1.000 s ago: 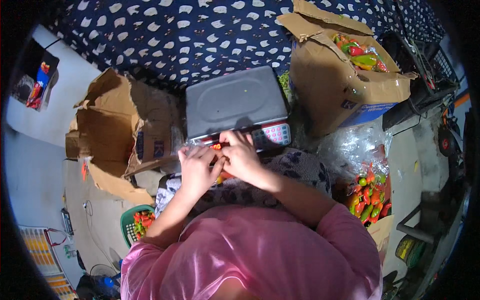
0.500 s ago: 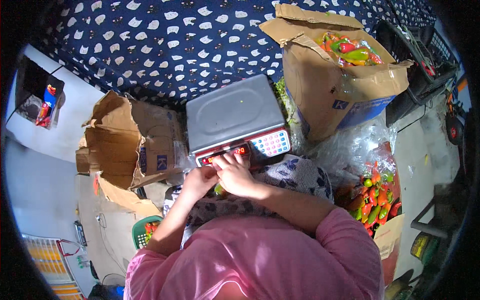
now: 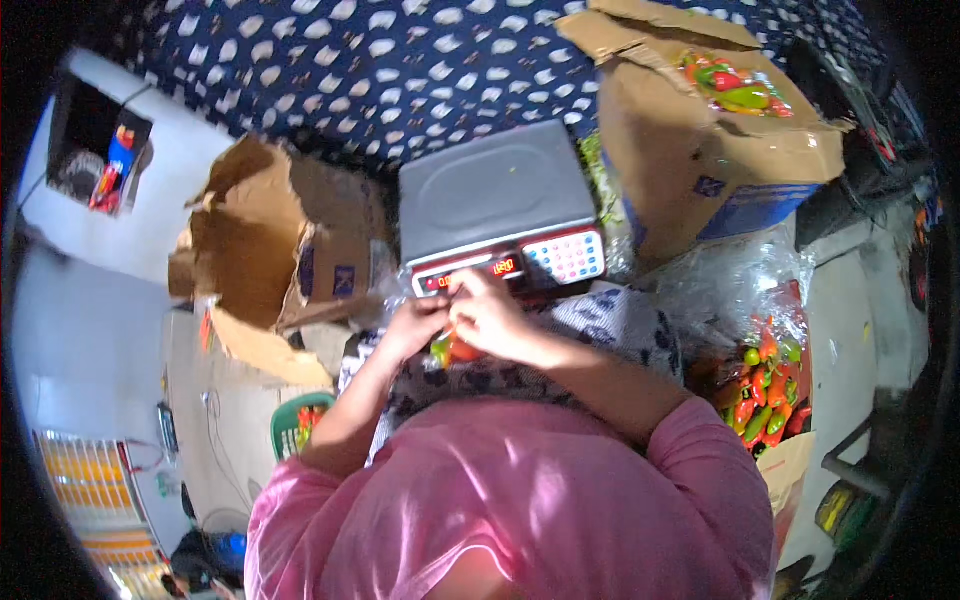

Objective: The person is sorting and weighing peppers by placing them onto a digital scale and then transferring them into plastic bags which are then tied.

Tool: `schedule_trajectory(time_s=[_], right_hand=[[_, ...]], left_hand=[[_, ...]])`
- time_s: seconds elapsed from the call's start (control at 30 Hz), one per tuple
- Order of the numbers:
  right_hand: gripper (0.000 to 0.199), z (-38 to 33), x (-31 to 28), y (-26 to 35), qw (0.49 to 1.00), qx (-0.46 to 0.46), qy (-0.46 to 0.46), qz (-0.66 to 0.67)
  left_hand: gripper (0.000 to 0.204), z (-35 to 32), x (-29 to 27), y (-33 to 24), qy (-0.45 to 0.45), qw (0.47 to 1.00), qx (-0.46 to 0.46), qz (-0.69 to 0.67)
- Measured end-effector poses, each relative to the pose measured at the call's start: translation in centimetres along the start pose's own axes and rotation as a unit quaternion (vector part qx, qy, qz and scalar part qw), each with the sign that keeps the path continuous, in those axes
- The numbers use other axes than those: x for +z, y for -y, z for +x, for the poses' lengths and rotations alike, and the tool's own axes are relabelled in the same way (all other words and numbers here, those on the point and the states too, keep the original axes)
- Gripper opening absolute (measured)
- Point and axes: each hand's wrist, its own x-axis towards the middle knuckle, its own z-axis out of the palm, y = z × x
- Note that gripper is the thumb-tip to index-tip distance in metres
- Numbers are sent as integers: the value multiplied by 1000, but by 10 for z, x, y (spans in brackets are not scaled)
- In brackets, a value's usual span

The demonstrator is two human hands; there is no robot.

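A clear plastic bag of red and green peppers [image 3: 455, 350] hangs above my lap, with both hands closed at its top. My left hand [image 3: 415, 328] pinches the bag from the left, and my right hand [image 3: 492, 318] grips it from the right, their fingertips nearly meeting. Just beyond them sits a grey-topped digital scale [image 3: 495, 200] with lit red digits and a keypad. No bag lies on its plate. The knot or opening of the bag is hidden by my fingers.
An open cardboard box [image 3: 245, 240] lies at the left. A taller box [image 3: 660, 160] holds bagged peppers [image 3: 735, 85] at the far right. Loose peppers [image 3: 765, 400] and clear plastic film [image 3: 740, 290] are at my right. A green basket [image 3: 290, 425] with peppers stands at the lower left.
The view has shifted, so the scale and boxes appear farther right and higher. More of the pepper bag shows beneath my hands, which stay together at its top.
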Motion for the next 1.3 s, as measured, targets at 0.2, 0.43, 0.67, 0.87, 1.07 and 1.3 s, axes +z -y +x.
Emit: schedule_trajectory(time_s=[0.2,0.43,0.67,0.87,1.07,1.3], right_hand=[[12,9,-10,15,957,55,109,-262],[6,6,-5,-9,988,7,130,88],[15,12,-5,14,933,77,203,-288],[8,5,-12,2,988,27,91,118],[6,6,-16,-6,927,218,134,274],[22,7,-18,-17,973,121,171,91]], left_hand=[[21,-6,16,0,-35,998,42,-42],[18,-1,12,27,-39,993,37,-102],[18,-2,15,19,-53,997,41,-36],[17,5,13,19,-68,995,54,-58],[24,16,7,22,-47,997,28,-61],[25,17,14,8,-66,996,54,7]])
